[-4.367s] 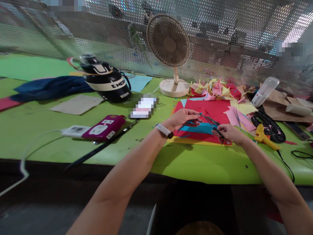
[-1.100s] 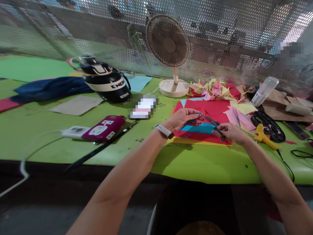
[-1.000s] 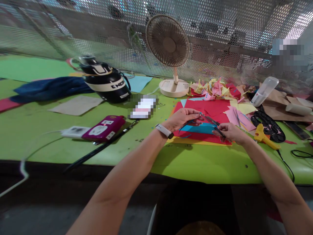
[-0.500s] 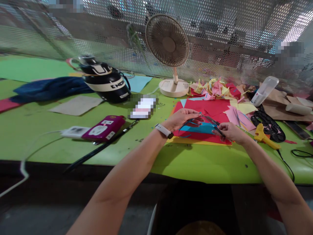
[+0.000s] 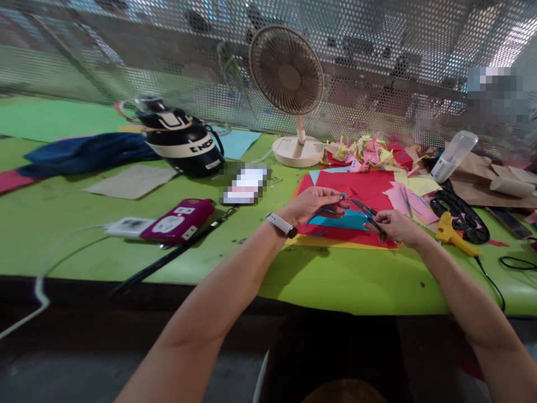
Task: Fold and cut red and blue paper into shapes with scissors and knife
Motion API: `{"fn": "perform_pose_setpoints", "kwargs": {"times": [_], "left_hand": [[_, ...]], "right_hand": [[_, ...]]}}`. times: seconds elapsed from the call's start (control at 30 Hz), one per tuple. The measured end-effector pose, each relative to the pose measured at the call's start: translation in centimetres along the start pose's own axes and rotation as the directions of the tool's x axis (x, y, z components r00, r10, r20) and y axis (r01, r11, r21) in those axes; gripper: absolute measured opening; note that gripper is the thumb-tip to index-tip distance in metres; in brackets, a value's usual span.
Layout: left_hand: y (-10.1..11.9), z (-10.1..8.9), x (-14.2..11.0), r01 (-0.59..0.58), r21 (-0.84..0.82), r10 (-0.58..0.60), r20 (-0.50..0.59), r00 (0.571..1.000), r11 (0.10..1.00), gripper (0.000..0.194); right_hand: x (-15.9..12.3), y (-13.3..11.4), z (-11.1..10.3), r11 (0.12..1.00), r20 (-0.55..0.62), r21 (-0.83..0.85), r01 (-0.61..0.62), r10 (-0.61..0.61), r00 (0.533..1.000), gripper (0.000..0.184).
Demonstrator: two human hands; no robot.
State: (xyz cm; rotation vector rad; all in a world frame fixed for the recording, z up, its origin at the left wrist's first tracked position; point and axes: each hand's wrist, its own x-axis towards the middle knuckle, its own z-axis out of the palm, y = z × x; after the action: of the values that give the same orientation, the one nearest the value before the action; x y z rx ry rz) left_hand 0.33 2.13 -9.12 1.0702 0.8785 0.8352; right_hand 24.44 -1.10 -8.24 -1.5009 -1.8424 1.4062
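Over a stack of coloured paper, my left hand (image 5: 315, 202) pinches a thin blue paper strip (image 5: 309, 225) between thumb and fingers. Part of the strip curls below that hand. My right hand (image 5: 394, 225) is closed around the dark handles of a pair of scissors (image 5: 366, 209). Their blades point left, with the tips right at my left fingertips. Whether the blades touch the strip is too small to tell. Underneath lie a blue sheet (image 5: 342, 220), red paper (image 5: 356, 182) and a yellow-orange sheet (image 5: 356, 244).
Behind the stack are a fan (image 5: 298, 151) and a pile of paper scraps (image 5: 369, 152). On the right lie a yellow glue gun (image 5: 455, 235) and a clear bottle (image 5: 455, 155). A phone (image 5: 245, 186), a purple power strip (image 5: 180, 219) and a black jug (image 5: 184, 148) are on the left.
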Motion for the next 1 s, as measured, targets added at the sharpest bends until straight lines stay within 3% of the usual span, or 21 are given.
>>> {"fn": "perform_pose_setpoints", "kwargs": {"times": [0.23, 1.0], "left_hand": [[-0.01, 0.07, 0.08, -0.006, -0.028, 0.006, -0.012, 1.0, 1.0, 0.014], [-0.03, 0.27, 0.05, -0.038, -0.03, 0.037, -0.008, 0.999, 0.999, 0.009]], "right_hand": [[-0.11, -0.28, 0.06, 0.998, 0.001, 0.067, -0.014, 0.014, 1.0, 0.046], [0.09, 0.2, 0.11, 0.999, 0.029, 0.042, 0.014, -0.015, 0.999, 0.046]]}}
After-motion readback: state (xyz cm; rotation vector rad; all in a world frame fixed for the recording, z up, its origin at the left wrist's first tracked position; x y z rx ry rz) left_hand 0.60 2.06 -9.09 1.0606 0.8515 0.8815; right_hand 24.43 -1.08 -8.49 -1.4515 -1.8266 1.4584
